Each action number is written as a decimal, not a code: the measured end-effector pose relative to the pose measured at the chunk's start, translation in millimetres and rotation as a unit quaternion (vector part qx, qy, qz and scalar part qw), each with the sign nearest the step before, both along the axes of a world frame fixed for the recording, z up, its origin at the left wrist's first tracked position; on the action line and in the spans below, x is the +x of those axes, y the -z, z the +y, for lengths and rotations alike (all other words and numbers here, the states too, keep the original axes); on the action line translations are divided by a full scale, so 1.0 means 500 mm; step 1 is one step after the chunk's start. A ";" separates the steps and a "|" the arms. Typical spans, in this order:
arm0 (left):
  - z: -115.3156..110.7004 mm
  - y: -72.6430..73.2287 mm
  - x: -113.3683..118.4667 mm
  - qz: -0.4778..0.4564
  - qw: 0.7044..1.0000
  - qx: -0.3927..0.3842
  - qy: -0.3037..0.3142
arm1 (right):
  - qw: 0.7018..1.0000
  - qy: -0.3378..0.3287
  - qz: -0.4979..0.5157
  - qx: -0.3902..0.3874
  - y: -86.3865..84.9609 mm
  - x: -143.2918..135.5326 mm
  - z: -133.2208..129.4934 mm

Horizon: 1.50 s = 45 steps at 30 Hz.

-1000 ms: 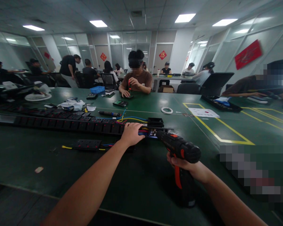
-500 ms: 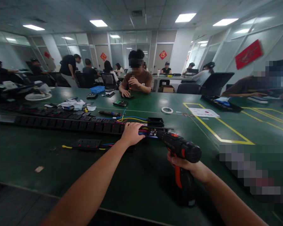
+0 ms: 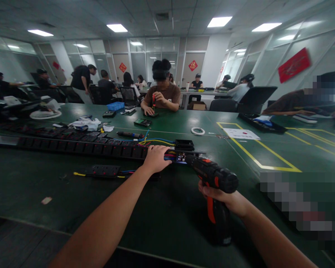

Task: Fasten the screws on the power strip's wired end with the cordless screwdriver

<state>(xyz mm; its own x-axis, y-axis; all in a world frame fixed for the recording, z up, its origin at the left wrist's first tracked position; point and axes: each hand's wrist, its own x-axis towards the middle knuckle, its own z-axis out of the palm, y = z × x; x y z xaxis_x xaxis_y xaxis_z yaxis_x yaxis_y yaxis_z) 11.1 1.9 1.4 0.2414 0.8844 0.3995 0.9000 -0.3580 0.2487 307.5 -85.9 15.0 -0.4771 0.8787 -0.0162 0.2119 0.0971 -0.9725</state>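
Note:
My left hand (image 3: pixel 157 158) is closed over the right end of a long black power strip (image 3: pixel 100 150), beside its exposed wires. A small circuit board (image 3: pixel 181 156) shows just right of my fingers. In my right hand (image 3: pixel 216 193) is a black and orange cordless drill (image 3: pixel 212 173), gripped by its handle. The drill's nose points left and reaches the circuit board; whether its bit touches anything is too small to tell. A short black socket block (image 3: pixel 106 171) with a yellow wire lies in front of the strip.
Behind the strip are a dark pen-shaped screwdriver (image 3: pixel 130 134), a black open housing (image 3: pixel 184 144) and a white tape roll (image 3: pixel 198 130). A paper sheet (image 3: pixel 241 133) lies inside yellow tape lines. Across the table a person (image 3: pixel 162 93) holds a red screwdriver upright.
My hands, the drill and the power strip stay in nearly the same place. Across the table, the person's upper hand has shifted slightly on the red screwdriver, which shows more clearly.

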 end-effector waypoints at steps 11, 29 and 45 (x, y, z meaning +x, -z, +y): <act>-0.006 -0.005 0.003 -0.001 1.000 -0.001 -0.008 | 1.000 -0.006 0.020 -0.021 -0.002 -0.003 -0.002; -0.006 -0.007 0.003 -0.003 1.000 -0.009 -0.004 | 0.999 -0.046 0.013 -0.022 -0.011 -0.005 -0.002; -0.005 -0.004 0.003 0.002 1.000 0.000 -0.003 | 0.999 -0.045 0.012 -0.014 -0.022 -0.008 -0.005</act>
<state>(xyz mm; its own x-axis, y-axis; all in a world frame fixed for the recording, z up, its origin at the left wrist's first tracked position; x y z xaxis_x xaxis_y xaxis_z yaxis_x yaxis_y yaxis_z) 12.3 -0.8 3.3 0.2383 0.8853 0.3994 0.9026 -0.3536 0.2453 303.3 -88.6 26.2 -0.5555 0.8311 -0.0272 0.1804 0.0885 -0.9796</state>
